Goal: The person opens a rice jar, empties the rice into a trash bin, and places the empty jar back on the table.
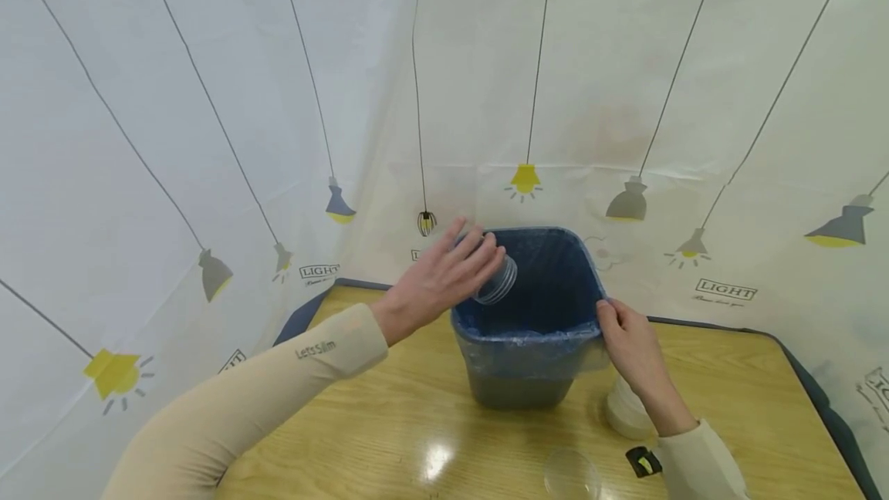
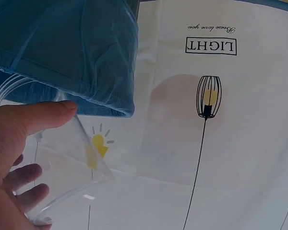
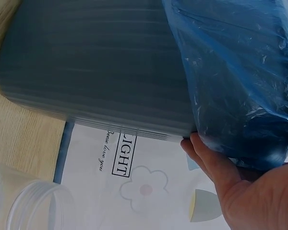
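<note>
A grey bin (image 1: 521, 392) stands on the table, its mouth lined with a blue plastic bag (image 1: 531, 349) folded over the rim. At the bin's left side my left hand (image 1: 441, 276) holds a clear plastic jar (image 1: 501, 284), thumb on one side and fingers on the other. The jar is tilted, its threaded mouth pointing into the bin; in the left wrist view its transparent body (image 2: 69, 165) looks empty. My right hand (image 1: 633, 342) grips the bin's right rim, pinching the bag against it, thumb on top and fingers outside.
A second clear jar (image 1: 627, 411) with pale contents stands right of the bin, below my right forearm. Nearer me lie a clear round lid (image 1: 572, 473) and a small black item with a yellow mark (image 1: 643, 461). A lamp-printed curtain (image 1: 729, 137) hangs behind the wooden table (image 1: 375, 423).
</note>
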The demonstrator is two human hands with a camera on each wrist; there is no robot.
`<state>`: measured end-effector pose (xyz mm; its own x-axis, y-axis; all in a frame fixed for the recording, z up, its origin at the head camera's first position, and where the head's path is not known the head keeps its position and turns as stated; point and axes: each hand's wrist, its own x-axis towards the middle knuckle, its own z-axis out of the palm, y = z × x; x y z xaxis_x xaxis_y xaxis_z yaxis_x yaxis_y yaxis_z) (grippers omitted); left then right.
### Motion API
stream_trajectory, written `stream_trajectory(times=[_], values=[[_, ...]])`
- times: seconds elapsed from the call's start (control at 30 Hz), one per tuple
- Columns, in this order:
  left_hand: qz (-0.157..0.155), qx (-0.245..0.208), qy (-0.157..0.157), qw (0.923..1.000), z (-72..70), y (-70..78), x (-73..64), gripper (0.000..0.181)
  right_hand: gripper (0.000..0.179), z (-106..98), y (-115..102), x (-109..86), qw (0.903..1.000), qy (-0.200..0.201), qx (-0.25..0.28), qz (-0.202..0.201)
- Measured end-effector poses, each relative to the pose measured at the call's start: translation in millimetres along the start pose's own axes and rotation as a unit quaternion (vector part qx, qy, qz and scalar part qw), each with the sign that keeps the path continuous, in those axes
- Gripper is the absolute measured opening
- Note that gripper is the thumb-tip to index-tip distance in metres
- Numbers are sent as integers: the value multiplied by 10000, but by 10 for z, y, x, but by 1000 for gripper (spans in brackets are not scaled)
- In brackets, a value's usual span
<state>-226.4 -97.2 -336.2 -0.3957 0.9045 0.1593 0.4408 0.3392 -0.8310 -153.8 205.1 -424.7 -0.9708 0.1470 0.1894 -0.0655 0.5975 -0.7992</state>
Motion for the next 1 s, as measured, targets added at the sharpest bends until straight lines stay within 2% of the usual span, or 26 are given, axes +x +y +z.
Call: stream_trajectory(times=[0.13, 0.27, 0.37, 0.43, 0.57, 0.7, 0.77, 0.9, 1.0], values=[[-111, -157, 250, 9995, 16, -12, -53, 83, 42, 2, -1, 0, 10000, -6, 23, 2], [-350, -551, 568, 9962, 39, -10, -106, 85, 43, 4, 7, 2, 10000, -21, 32, 1], [-692, -977, 838, 9893, 48, -12, -133, 80, 43, 10, 11, -1, 10000, 6, 39, -11], [-978, -1296, 1019, 9815, 45, -14, -145, 75, 43, 14, 11, -5, 10000, 23, 56, -21], [-1479, -1883, 1301, 9622, 30, 3, -185, 76, 43, 14, 7, -12, 10000, 39, 58, -48], [-1922, -2328, 1548, 9407, 12, 26, -231, 90, 43, 13, 5, -14, 9999, 60, 58, -59], [-2137, -2530, 1733, 9275, 15, 47, -256, 96, 43, 14, 7, -15, 9999, 69, 68, -73], [-2588, -2950, 2184, 8935, 40, 104, -312, 100, 43, 18, 9, -17, 9999, 63, 68, -74], [-2959, -3287, 2487, 8617, 69, 146, -360, 103, 43, 18, 8, -16, 10000, 55, 40, -72]])
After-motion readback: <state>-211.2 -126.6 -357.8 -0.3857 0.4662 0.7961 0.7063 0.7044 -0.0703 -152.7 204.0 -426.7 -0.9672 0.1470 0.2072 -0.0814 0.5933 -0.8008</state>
